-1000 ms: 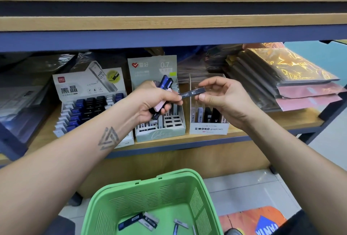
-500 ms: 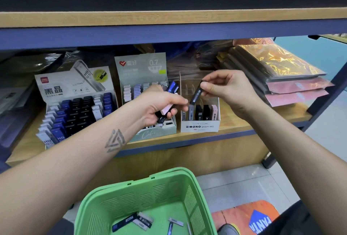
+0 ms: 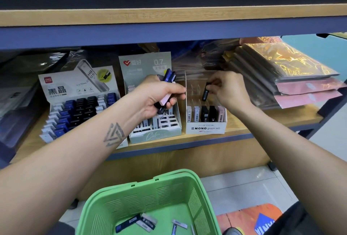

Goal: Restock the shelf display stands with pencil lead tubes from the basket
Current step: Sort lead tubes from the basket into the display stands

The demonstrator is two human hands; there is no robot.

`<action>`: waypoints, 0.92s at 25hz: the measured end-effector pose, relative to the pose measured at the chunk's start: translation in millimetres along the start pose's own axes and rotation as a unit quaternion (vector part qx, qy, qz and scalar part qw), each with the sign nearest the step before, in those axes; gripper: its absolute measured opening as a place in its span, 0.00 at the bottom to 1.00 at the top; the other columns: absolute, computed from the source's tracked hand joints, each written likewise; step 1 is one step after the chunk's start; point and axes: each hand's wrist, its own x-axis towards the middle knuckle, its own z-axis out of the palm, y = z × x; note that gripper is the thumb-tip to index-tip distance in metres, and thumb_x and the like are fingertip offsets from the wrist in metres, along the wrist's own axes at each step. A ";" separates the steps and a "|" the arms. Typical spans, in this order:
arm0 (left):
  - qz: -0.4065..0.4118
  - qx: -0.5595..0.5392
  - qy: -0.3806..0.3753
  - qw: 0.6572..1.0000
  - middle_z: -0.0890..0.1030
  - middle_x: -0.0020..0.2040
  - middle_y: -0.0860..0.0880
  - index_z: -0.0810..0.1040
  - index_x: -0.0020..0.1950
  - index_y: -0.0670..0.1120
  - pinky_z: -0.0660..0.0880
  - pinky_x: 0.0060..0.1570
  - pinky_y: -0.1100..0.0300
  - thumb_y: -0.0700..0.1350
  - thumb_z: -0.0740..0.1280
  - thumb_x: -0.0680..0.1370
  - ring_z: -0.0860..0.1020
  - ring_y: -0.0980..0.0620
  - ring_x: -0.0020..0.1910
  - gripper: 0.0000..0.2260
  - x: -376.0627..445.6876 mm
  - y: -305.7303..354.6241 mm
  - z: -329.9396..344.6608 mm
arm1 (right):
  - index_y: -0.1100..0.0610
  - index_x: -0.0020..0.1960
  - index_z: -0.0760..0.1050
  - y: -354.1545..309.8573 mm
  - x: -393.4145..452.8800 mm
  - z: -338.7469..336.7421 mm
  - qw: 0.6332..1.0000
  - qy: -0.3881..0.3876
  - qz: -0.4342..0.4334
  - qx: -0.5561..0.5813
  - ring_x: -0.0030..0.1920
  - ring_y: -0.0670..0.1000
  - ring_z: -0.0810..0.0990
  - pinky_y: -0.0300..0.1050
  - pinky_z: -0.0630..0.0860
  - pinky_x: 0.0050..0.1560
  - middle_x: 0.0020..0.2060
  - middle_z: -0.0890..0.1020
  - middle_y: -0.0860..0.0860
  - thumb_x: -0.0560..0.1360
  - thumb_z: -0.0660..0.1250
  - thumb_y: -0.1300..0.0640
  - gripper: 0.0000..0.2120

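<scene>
Pinching a black lead tube over the MONO stand (right hand), left hand gripping several tubes

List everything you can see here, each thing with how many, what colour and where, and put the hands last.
MONO stand: one, white and clear, shelf, right of centre; front row holds five tubes.
0.7 stand: one, pale green, shelf centre, behind the left hand.
HB 0.5 stand: one, white, shelf left; rows of blue, black and white tubes.
Foil packets: a stack, gold and pink, shelf right.
Basket: one, green, below the shelf.
Loose tubes: several, dark and white, basket floor.
Black tube: one, pinched over the MONO stand's back rows.
Left hand: grips a bundle of blue, black and pink tubes.
Right hand: pinches the black tube.
</scene>
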 end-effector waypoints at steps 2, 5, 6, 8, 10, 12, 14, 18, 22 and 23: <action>0.003 0.001 -0.001 1.000 0.84 0.39 0.39 0.81 0.49 0.35 0.69 0.24 0.65 0.35 0.75 0.74 0.73 0.54 0.25 0.06 -0.4 -0.1 -0.2 | 0.56 0.52 0.84 1.6 -1.5 8.5 1.000 -0.011 0.009 -0.017 0.45 0.51 0.82 0.47 0.80 0.47 0.45 0.85 0.52 0.75 0.74 0.61 0.06; 0.000 0.000 -0.002 1.000 0.84 0.39 0.39 0.81 0.51 0.34 0.69 0.24 0.65 0.34 0.74 0.74 0.73 0.54 0.26 0.08 -1.1 0.2 -0.8 | 0.57 0.52 0.84 1.5 -2.6 17.1 0.999 -0.022 0.006 -0.041 0.46 0.53 0.83 0.46 0.78 0.47 0.45 0.86 0.54 0.76 0.73 0.61 0.05; -0.001 0.000 -0.003 1.000 0.84 0.39 0.39 0.81 0.52 0.33 0.69 0.24 0.65 0.34 0.74 0.74 0.73 0.53 0.26 0.09 -1.4 0.1 -0.8 | 0.57 0.52 0.84 1.1 -2.6 18.4 0.999 -0.019 0.003 -0.044 0.46 0.54 0.83 0.46 0.78 0.47 0.45 0.86 0.54 0.76 0.73 0.62 0.05; -0.002 0.002 -0.005 1.000 0.84 0.39 0.39 0.81 0.53 0.33 0.70 0.24 0.65 0.34 0.74 0.74 0.73 0.53 0.26 0.10 -2.0 -0.1 -0.4 | 0.58 0.53 0.85 1.2 -2.3 19.7 0.998 -0.014 0.002 -0.053 0.47 0.55 0.84 0.47 0.79 0.48 0.46 0.86 0.55 0.77 0.72 0.63 0.06; -0.001 0.003 -0.008 1.000 0.84 0.39 0.39 0.81 0.51 0.34 0.70 0.23 0.66 0.34 0.74 0.74 0.73 0.54 0.26 0.08 -2.5 0.0 -0.2 | 0.59 0.54 0.84 2.0 -2.5 21.3 0.998 -0.016 0.010 -0.067 0.47 0.56 0.84 0.50 0.81 0.49 0.46 0.86 0.57 0.77 0.70 0.64 0.07; 0.000 0.004 -0.011 1.000 0.84 0.39 0.39 0.82 0.50 0.35 0.70 0.23 0.66 0.34 0.74 0.74 0.73 0.54 0.26 0.07 -2.9 0.4 -0.3 | 0.60 0.55 0.83 1.9 -3.1 22.0 0.997 -0.014 0.019 -0.074 0.46 0.57 0.84 0.51 0.82 0.48 0.47 0.85 0.58 0.78 0.69 0.65 0.08; 0.002 0.004 -0.013 1.000 0.84 0.38 0.39 0.82 0.49 0.35 0.70 0.23 0.65 0.35 0.75 0.74 0.73 0.54 0.26 0.06 -3.1 0.2 -0.8 | 0.59 0.58 0.80 1.0 -4.4 20.7 0.997 -0.006 0.025 -0.073 0.46 0.57 0.83 0.52 0.82 0.48 0.47 0.84 0.57 0.78 0.67 0.66 0.10; -0.006 0.012 -0.017 1.000 0.81 0.33 0.43 0.81 0.49 0.38 0.70 0.24 0.64 0.36 0.77 0.73 0.73 0.53 0.25 0.08 -4.0 -1.5 -1.0 | 0.58 0.58 0.80 -7.3 -5.9 11.5 0.998 0.003 0.039 -0.059 0.48 0.56 0.83 0.52 0.82 0.51 0.49 0.84 0.56 0.78 0.67 0.66 0.11; -0.018 0.013 -0.040 0.999 0.78 0.30 0.46 0.78 0.51 0.40 0.68 0.21 0.64 0.40 0.79 0.71 0.72 0.53 0.23 0.14 -7.6 -5.7 -1.2 | 0.56 0.50 0.83 -39.3 -13.3 -0.1 0.976 -0.049 0.093 0.191 0.42 0.49 0.85 0.47 0.81 0.46 0.39 0.86 0.52 0.76 0.70 0.63 0.05; -0.021 0.014 -0.047 0.999 0.78 0.30 0.46 0.77 0.52 0.40 0.68 0.20 0.64 0.40 0.79 0.71 0.72 0.53 0.23 0.15 -9.3 -6.8 -1.9 | 0.57 0.50 0.84 -50.0 -16.9 -3.4 0.945 -0.087 0.118 0.293 0.41 0.50 0.85 0.48 0.81 0.45 0.39 0.86 0.54 0.77 0.70 0.62 0.05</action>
